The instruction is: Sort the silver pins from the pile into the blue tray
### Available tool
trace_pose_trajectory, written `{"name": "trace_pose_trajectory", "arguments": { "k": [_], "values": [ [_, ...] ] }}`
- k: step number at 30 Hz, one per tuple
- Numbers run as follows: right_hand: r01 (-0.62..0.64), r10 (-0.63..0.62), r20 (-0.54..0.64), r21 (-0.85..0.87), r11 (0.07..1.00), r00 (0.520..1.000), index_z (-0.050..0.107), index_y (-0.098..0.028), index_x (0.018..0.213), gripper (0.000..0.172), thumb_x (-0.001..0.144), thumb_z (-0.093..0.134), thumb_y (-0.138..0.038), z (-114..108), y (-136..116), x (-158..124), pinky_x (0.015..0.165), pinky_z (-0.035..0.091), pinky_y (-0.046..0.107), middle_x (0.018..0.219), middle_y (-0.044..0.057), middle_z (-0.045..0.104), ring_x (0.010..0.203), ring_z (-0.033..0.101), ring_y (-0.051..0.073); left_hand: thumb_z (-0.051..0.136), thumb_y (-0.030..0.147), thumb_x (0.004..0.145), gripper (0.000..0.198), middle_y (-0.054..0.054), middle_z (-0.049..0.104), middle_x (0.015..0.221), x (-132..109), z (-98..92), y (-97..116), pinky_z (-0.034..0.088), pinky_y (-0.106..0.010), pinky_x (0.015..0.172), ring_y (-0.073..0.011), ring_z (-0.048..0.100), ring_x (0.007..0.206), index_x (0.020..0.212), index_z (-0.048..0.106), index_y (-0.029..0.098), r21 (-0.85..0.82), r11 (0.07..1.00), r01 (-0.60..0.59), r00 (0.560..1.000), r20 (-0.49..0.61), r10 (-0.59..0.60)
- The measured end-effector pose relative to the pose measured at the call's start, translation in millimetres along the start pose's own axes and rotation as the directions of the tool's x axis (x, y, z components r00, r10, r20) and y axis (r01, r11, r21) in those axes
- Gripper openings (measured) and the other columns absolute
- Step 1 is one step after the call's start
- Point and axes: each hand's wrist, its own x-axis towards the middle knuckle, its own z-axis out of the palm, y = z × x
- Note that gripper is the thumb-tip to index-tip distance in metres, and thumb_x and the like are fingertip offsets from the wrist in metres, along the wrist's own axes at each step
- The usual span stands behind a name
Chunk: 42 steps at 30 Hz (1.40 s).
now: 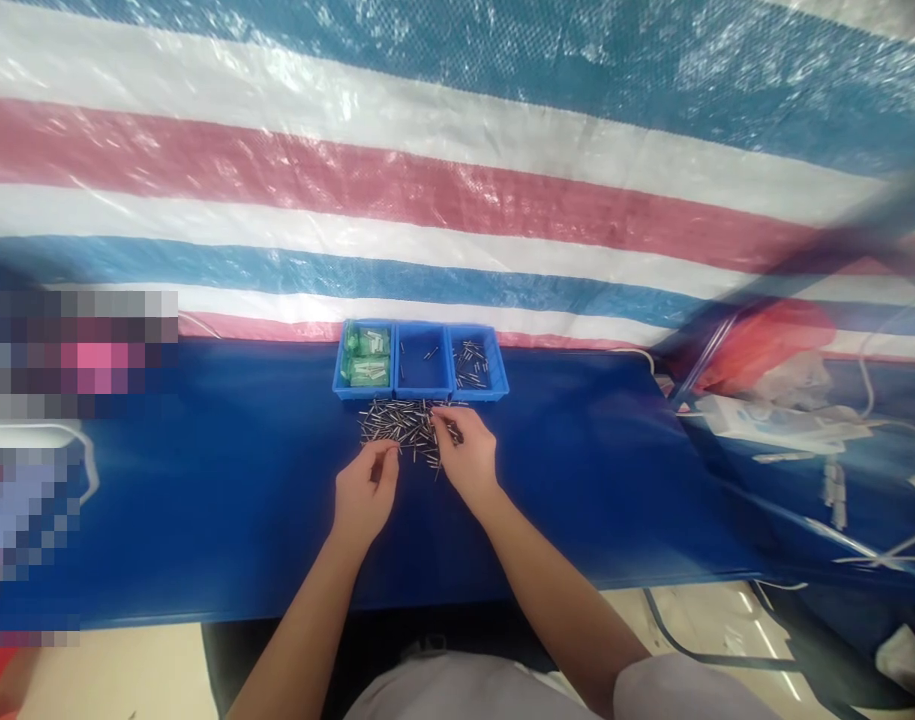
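Observation:
A loose pile of thin metal pins [401, 422] lies on the blue table. At its lower left edge, my left hand [368, 485] is closed, fingertips pinched together; what they hold is too small to name. My right hand [468, 450] reaches over the right side of the pile, thumb and fingers also pinched on something too small to make out. Just behind the pile are three joined blue bins: the left bin [342, 375] holds green plastic packets [368, 372], the middle bin [423, 380] a few pins, and the right bin [500, 375] several scattered pins.
Behind the blue table [577, 470] hangs a striped plastic sheet [457, 190]. At the right are a red bag [772, 345], a white power strip [787, 425], cables and a metal frame. A blurred-out area with a white-edged object lies at the far left.

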Motion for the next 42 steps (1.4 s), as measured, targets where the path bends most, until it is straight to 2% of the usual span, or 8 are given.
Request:
{"name": "trace_pose_trajectory", "arguments": {
  "k": [7,13,17,25,29,34,39,42],
  "values": [
    [-0.235,0.225,0.069,0.355,0.905,0.972,0.071,-0.021,0.1,0.026,0.081,0.075,-0.039,0,-8,-3,0.077,0.06,0.033,0.089,0.005,0.074,0.081,0.071,0.018,0.058,0.039,0.093,0.029,0.002,0.065,0.071,-1,2.0,-3,0.048,-0.022,0.062,-0.0102,0.059,0.059,0.115,0.067,0.023,0.007,0.999,-0.035,0.999,0.02,0.035],
    [-0.275,0.221,0.168,0.453,0.848,0.961,0.07,-0.022,0.098,0.032,0.073,0.08,-0.039,3,-14,-5,0.069,0.061,0.03,0.08,0.001,0.074,0.07,0.071,0.016,0.059,0.039,0.092,0.024,0.002,0.065,0.072,-2,1.2,-3,0.047,-0.02,0.061,-0.0092,0.059,0.06,0.106,0.07,0.022,0.014,0.994,-0.107,0.994,0.026,0.106],
    [-0.361,0.234,0.297,0.515,0.777,0.926,0.07,-0.023,0.101,0.037,0.07,0.083,-0.036,3,-16,-6,0.063,0.061,0.03,0.076,0.001,0.075,0.065,0.071,0.017,0.062,0.041,0.091,0.025,0.002,0.064,0.069,-3,0.9,-2,0.046,-0.02,0.058,-0.0087,0.056,0.056,0.106,0.071,0.022,0.013,0.989,-0.146,0.989,0.01,0.145],
    [-0.499,0.306,0.409,0.548,0.671,0.86,0.071,-0.021,0.095,0.04,0.061,0.087,-0.034,5,-15,-6,0.056,0.058,0.027,0.067,-0.001,0.073,0.059,0.069,0.016,0.063,0.041,0.091,0.024,-0.001,0.071,0.077,-3,2.0,-3,0.053,-0.023,0.065,-0.0122,0.064,0.065,0.103,0.075,0.023,0.046,0.976,-0.213,0.976,-0.03,0.214],
    [-0.513,0.305,0.43,0.54,0.667,0.85,0.07,-0.02,0.092,0.039,0.061,0.087,-0.036,4,-16,-5,0.062,0.06,0.029,0.067,0.0,0.073,0.062,0.071,0.017,0.063,0.037,0.091,0.02,-0.001,0.073,0.082,-3,1.1,-2,0.053,-0.023,0.066,-0.012,0.065,0.067,0.1,0.075,0.024,0.052,0.969,-0.24,0.97,-0.032,0.242],
    [-0.496,0.293,0.429,0.505,0.706,0.854,0.066,-0.019,0.076,0.033,0.063,0.087,-0.041,2,-17,-5,0.051,0.055,0.026,0.064,0.0,0.07,0.052,0.065,0.014,0.062,0.037,0.091,0.019,-0.001,0.071,0.078,-3,0.3,-1,0.049,-0.021,0.06,-0.0107,0.062,0.063,0.096,0.075,0.022,0.039,0.972,-0.233,0.972,-0.017,0.233],
    [-0.441,0.285,0.368,0.468,0.766,0.885,0.068,-0.02,0.081,0.03,0.078,0.075,-0.049,1,-15,-3,0.054,0.055,0.026,0.074,0.003,0.073,0.056,0.065,0.013,0.059,0.04,0.092,0.023,0.001,0.066,0.07,-3,-0.8,-2,0.047,-0.021,0.059,-0.0109,0.06,0.059,0.1,0.069,0.021,0.019,0.996,-0.092,0.995,-0.025,0.093],
    [-0.422,0.286,0.344,0.437,0.794,0.894,0.071,-0.02,0.083,0.029,0.077,0.075,-0.049,0,-13,-1,0.055,0.055,0.027,0.074,0.003,0.072,0.059,0.065,0.014,0.057,0.041,0.092,0.024,0.003,0.064,0.067,-3,-1.9,-2,0.045,-0.021,0.058,-0.011,0.06,0.058,0.101,0.066,0.021,-0.013,1.0,-0.008,1.0,-0.028,0.008]
  ]
}}
